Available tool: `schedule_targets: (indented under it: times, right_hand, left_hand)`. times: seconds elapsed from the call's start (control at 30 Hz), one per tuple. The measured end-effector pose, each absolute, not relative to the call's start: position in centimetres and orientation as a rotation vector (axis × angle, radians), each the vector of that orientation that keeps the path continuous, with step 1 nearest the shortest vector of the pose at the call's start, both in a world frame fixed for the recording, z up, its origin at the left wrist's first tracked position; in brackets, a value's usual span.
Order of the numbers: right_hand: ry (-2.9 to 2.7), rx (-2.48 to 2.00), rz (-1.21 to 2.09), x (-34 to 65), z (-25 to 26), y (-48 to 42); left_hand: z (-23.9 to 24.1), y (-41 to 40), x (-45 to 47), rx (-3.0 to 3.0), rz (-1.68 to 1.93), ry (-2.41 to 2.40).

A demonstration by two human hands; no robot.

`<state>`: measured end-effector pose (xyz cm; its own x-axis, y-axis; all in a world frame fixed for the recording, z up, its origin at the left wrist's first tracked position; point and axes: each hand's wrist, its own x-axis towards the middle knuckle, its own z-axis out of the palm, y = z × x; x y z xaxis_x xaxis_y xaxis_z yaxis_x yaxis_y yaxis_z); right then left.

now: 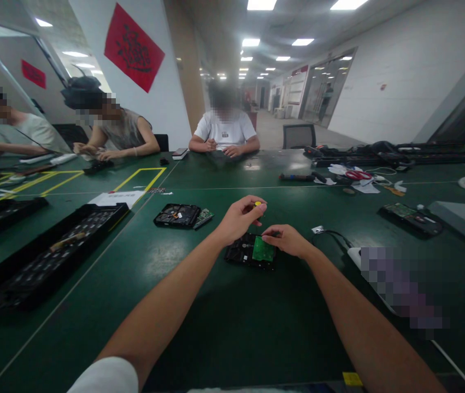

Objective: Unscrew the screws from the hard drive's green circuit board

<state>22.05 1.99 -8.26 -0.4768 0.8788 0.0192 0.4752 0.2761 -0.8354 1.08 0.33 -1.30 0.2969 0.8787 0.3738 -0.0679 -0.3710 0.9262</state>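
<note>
Two bare forearms reach in from the near edge of the dark green tabletop to a black hard drive, which lies flat with its green circuit board facing up; the left hand is raised just above the drive's far side, fingers curled together, pinching a yellow-capped screwdriver between thumb and fingertips; the right hand rests at the drive's right edge, fingers drawn together with the tips at the board's corner, though I cannot tell whether it grips anything there; just right of the drive a black cable curls over the tabletop; well apart to the drive's left lies a long black tray; a little beyond the drive and to its left sits a second drive, opened, with a loose board against its right side; farther left of that lies a white paper; well to the right of the drive lie a third drive and a grey box; beyond those, red-handled scissors lie among scattered tools; straight across from the drive a person in a white shirt sits with hands together; to the far left of the drive sit a person in a grey top and another person at the frame's edge; a chair stands beyond the drive to the right; a red banner hangs on the wall beyond the drive to the left.
</note>
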Motion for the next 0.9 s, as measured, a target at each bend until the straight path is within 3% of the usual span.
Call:
schedule_targets:
  times: [0.9]
  right_hand:
    - [-2.014,-1.293,0.902,21.3,-8.6,1.9]
  left_hand:
    - [0.1,0.1,-0.3,1.727,1.148,0.862]
